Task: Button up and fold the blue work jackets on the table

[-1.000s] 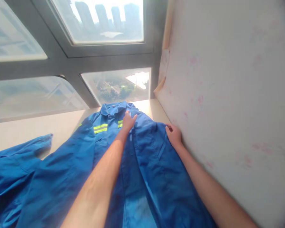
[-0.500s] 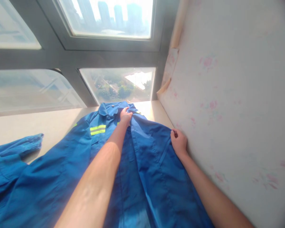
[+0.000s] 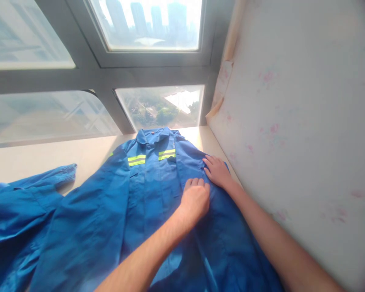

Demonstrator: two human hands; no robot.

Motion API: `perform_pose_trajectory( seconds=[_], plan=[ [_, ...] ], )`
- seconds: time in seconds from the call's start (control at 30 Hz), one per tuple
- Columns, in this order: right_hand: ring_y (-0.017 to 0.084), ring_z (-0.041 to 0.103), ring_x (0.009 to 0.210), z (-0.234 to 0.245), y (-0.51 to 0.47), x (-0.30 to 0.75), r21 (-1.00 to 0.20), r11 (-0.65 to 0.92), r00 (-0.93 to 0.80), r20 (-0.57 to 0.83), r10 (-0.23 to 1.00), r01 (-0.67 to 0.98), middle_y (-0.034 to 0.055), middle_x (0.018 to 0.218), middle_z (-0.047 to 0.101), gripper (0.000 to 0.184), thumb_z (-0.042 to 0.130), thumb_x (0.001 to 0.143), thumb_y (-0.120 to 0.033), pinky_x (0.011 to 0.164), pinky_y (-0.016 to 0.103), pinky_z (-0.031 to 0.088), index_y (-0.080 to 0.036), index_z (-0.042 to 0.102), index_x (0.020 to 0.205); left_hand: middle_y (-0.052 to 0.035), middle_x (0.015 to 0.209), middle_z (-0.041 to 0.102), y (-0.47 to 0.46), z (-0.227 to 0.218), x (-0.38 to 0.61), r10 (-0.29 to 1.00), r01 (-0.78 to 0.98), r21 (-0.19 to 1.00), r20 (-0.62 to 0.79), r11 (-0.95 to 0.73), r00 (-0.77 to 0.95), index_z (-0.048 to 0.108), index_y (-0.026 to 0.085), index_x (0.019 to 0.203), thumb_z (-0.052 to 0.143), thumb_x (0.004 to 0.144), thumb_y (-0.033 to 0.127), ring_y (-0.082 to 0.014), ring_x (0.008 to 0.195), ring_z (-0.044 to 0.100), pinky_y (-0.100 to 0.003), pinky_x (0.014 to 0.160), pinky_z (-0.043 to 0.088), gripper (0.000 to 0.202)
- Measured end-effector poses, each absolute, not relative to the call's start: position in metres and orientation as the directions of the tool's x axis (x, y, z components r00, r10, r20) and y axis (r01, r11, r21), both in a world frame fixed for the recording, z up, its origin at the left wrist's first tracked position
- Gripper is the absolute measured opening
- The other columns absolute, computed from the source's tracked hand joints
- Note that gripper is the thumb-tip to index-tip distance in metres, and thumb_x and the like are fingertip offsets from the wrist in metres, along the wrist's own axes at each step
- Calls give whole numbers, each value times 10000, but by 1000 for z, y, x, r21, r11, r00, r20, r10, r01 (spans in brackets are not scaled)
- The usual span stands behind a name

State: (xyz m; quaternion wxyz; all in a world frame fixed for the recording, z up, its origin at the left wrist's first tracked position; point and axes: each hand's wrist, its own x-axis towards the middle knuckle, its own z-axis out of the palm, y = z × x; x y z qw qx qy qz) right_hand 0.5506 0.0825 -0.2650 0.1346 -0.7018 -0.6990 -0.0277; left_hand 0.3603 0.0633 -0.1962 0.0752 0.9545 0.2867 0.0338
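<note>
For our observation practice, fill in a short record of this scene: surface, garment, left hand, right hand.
Surface: pale window ledge
Garment: blue work jacket, spread front up, collar toward the window, reflective strips across the chest
Left hand: fingers curled, resting on the jacket's front
Right hand: flat on the jacket, beside the wall

A grey-framed window (image 3: 152,24) fills the far side, split by thick bars (image 3: 109,77) into upper and lower panes. Hazy towers show through the top pane, trees and roofs through the lower pane (image 3: 161,105). Bright daylight falls on the pale ledge (image 3: 48,156) beneath. On the right stands a white wall (image 3: 292,101) with faint pink flowers, its paper edge (image 3: 228,52) peeling beside the frame.
</note>
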Motion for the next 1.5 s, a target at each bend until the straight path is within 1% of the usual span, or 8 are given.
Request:
perform_pose_trajectory(
  seconds=[0.2,0.33,0.47,0.73,0.97,1.2,1.37,1.5],
  plan=[
    [391,371,1429,-265,106,562,-119,-173,189,140,972,978,202,1566,417,536,471,982,-347,1151,574,303,-112,508,1463,-188,1404,587,-95,-249,329,270,248,126,199,-960,942,614,145,1281,570,894,602,-335,1280,532,-486,1012,455,600],
    [314,273,1507,-258,130,546,-173,104,-81,131,988,979,116,1647,302,542,435,1000,-334,1193,475,285,-170,448,1517,-22,1141,760,-158,-294,322,274,317,17,550,-948,789,698,254,993,662,896,363,-230,1042,685,-389,924,511,150],
    [320,324,1482,-258,153,533,-145,-27,29,8,1000,989,129,1637,321,547,382,1024,-355,1180,504,297,-148,418,1529,-7,995,796,-190,-316,324,350,439,77,733,-895,583,712,234,887,661,872,245,-196,927,725,-338,887,537,54],
    [286,343,1463,-242,150,485,-94,155,-153,37,988,983,130,1608,376,452,388,1009,-278,1175,469,309,-135,517,1418,3,875,792,-198,-309,329,415,449,184,763,-875,496,683,223,777,690,830,204,-170,759,734,-294,726,572,57],
    [303,420,1412,-238,137,450,-86,220,-219,27,975,972,187,1530,467,435,391,991,-235,1154,446,345,-91,570,1361,-52,853,782,-202,-321,332,442,453,150,613,-879,655,708,209,810,682,856,283,-191,751,729,-303,717,583,91],
    [336,257,1519,-247,132,436,-94,185,-186,-6,983,978,204,1642,263,710,463,987,-467,1220,499,247,-95,319,1574,-10,836,778,-202,-306,346,415,413,191,713,-891,566,696,217,762,627,894,245,-142,716,721,-268,714,590,152],
    [281,281,1519,-247,132,445,-193,158,-162,-7,987,968,181,1633,305,690,422,1005,-478,1215,429,284,-100,318,1572,1,848,790,-218,-314,358,518,494,304,765,-815,383,690,235,712,583,911,224,-157,753,733,-302,794,595,226],
    [279,263,1526,-255,117,451,-203,98,-78,105,991,974,178,1642,287,637,391,1016,-433,1215,453,275,-107,334,1561,-4,925,803,-226,-337,349,440,529,185,800,-828,409,707,240,722,588,893,199,-181,826,748,-347,839,589,213]
  ],
)
